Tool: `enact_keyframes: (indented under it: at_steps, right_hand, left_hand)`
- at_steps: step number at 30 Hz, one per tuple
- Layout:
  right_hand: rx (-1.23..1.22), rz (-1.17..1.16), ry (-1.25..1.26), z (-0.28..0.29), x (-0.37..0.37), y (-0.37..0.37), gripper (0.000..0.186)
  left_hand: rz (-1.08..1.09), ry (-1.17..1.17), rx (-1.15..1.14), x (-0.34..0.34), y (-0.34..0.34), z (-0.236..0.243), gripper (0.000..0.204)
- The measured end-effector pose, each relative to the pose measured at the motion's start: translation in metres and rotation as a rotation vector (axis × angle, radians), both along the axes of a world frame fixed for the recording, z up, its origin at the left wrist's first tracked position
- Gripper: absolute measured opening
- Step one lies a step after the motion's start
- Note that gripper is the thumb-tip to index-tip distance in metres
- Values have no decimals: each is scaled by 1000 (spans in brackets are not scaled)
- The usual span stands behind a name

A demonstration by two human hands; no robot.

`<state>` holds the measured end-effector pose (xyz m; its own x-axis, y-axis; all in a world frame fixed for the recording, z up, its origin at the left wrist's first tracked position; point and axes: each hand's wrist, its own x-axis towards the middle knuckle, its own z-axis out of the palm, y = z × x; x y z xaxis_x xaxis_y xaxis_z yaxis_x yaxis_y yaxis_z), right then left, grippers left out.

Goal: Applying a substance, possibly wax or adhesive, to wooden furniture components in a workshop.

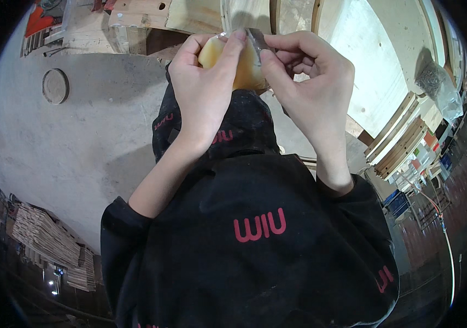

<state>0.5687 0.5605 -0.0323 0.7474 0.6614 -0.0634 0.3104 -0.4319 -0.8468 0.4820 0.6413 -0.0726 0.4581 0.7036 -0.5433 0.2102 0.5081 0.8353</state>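
Near the top centre, my left hand pinches a clear plastic packet with a pale yellow filling, thumb pressed on its front near the upper edge. My right hand grips the packet's upper right corner, which looks crumpled and dark, between thumb and forefinger, its other fingers curled in. The packet is held above my legs, which are in dark clothing with pink printing.
Pale plywood pieces lie along the top, with curved wooden boards stacked at right beside a clear bag of small dark items. A round lid-like disc lies on the grey floor. Stacked planks are at lower left, a white hose at right.
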Motion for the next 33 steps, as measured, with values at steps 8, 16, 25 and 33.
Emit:
enact_keyframes:
  at_steps: [8, 16, 25, 33]
  right_hand:
    - [-144, 78, -5, 9, 0, 2, 11]
    - [-175, 141, -84, 12, 1, 3, 7]
    - [-103, 146, -146, 11, 1, 1, 7]
    - [-109, 146, -109, 13, -1, -6, 6]
  left_hand:
    - [-29, 27, 13, 0, 2, 0, 23]
    - [14, -14, -47, 0, 1, -3, 22]
    - [10, -15, -65, 1, 1, -3, 22]
    - [-13, -69, -50, -3, 1, -9, 24]
